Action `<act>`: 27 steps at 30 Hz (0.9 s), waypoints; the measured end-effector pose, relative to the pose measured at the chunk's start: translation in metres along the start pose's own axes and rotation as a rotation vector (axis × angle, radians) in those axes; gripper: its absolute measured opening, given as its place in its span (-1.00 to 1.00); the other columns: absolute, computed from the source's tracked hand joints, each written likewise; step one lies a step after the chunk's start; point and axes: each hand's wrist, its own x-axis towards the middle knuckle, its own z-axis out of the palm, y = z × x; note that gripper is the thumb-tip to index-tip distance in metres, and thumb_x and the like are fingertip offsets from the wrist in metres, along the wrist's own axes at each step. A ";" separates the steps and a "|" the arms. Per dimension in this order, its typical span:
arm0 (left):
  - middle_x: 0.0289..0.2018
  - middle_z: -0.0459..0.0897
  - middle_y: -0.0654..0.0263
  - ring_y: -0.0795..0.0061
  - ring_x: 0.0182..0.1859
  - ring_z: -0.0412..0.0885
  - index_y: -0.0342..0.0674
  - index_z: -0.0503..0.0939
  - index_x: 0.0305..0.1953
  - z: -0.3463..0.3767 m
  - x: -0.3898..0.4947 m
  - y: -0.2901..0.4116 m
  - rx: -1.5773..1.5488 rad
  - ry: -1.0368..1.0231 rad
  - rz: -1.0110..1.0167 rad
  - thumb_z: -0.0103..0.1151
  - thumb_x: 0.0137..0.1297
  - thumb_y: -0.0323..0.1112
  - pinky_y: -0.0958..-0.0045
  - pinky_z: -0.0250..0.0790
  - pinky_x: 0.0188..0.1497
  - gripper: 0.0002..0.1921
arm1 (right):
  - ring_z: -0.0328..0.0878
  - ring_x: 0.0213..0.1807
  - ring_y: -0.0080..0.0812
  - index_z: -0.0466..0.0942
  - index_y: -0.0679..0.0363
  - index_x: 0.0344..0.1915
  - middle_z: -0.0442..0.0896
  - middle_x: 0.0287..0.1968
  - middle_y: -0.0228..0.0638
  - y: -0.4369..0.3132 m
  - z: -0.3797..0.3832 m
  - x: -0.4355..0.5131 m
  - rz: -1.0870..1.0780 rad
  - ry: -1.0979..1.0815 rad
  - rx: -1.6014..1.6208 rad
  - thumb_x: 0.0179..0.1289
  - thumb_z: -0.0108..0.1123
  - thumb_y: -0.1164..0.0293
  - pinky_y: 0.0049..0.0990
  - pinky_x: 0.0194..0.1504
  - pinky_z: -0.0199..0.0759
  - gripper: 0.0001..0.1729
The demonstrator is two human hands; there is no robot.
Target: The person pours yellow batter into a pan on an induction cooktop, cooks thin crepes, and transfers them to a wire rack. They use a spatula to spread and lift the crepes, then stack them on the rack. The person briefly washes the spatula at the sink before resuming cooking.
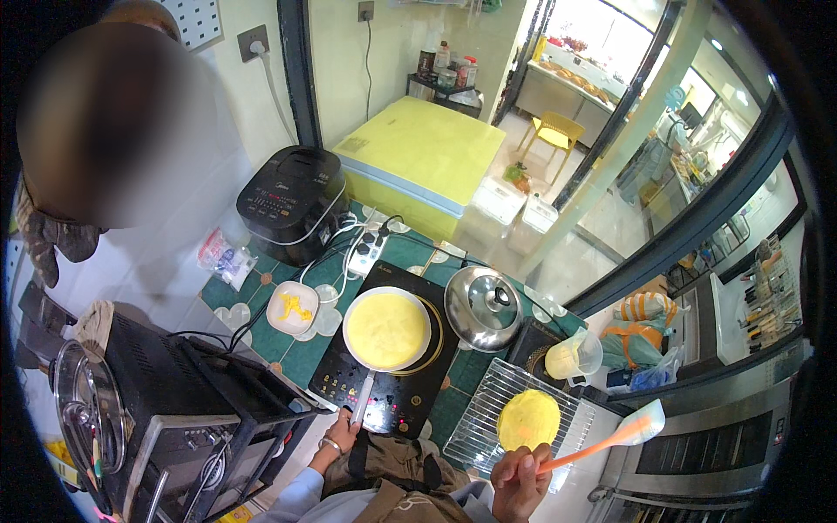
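Note:
A white frying pan sits on a black induction cooktop, its base spread with a pale yellow layer of batter or crepe. My left hand grips the pan's light handle. Raised at the lower right, my right hand holds a silicone spatula by its orange handle, blade pointing right. Just beyond that hand, yellow round crepes lie on a wire cooling rack. A clear plastic measuring jug containing pale yellow liquid stands behind the rack.
A glass-topped metal lid lies right of the cooktop. Yellow scraps fill a small dish to its left. Behind are a black rice cooker and a power strip with trailing cables. A black oven stands at left. Another person is beyond the glass.

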 end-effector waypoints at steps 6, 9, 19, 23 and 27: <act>-0.21 0.65 -0.09 -0.19 -0.13 0.61 -0.07 0.23 0.06 -0.007 -0.007 0.012 0.013 -0.017 -0.027 0.04 0.38 -0.07 -0.03 0.39 -0.06 -0.62 | 0.27 -0.65 -0.53 0.16 0.08 -0.35 0.41 -0.61 -0.29 0.002 0.001 -0.001 -0.010 0.011 0.016 0.44 0.05 0.44 -0.54 -0.63 0.21 -0.74; -0.19 0.65 -0.10 -0.21 -0.11 0.61 -0.08 0.23 0.08 -0.010 -0.010 0.019 0.038 -0.023 -0.045 0.03 0.39 -0.07 -0.03 0.39 -0.04 -0.62 | 0.27 -0.65 -0.52 0.16 0.08 -0.35 0.41 -0.61 -0.29 0.001 0.002 0.000 -0.005 0.016 0.023 0.44 0.05 0.44 -0.54 -0.63 0.21 -0.74; -0.16 0.63 -0.15 -0.24 -0.10 0.59 -0.09 0.23 0.08 -0.014 -0.012 0.024 0.039 -0.039 -0.070 0.03 0.39 -0.08 -0.08 0.38 -0.05 -0.62 | 0.25 -0.66 -0.52 0.16 0.09 -0.35 0.40 -0.62 -0.29 0.003 0.001 0.001 -0.032 0.005 0.016 0.44 0.04 0.46 -0.52 -0.64 0.19 -0.75; -0.17 0.64 -0.14 -0.25 -0.10 0.59 -0.09 0.24 0.08 -0.010 -0.009 0.018 0.044 -0.029 -0.044 0.04 0.39 -0.08 -0.09 0.37 -0.05 -0.62 | 0.25 -0.67 -0.52 0.16 0.08 -0.35 0.41 -0.61 -0.28 0.003 0.002 0.001 -0.028 0.009 0.031 0.43 0.03 0.47 -0.52 -0.64 0.18 -0.75; -0.17 0.64 -0.15 -0.25 -0.09 0.59 -0.10 0.23 0.09 -0.006 -0.003 0.010 0.033 -0.028 -0.035 0.04 0.39 -0.08 -0.08 0.38 -0.05 -0.61 | 0.25 -0.67 -0.52 0.16 0.08 -0.35 0.41 -0.61 -0.28 0.002 0.001 0.001 -0.024 0.009 0.037 0.43 0.03 0.49 -0.52 -0.65 0.18 -0.75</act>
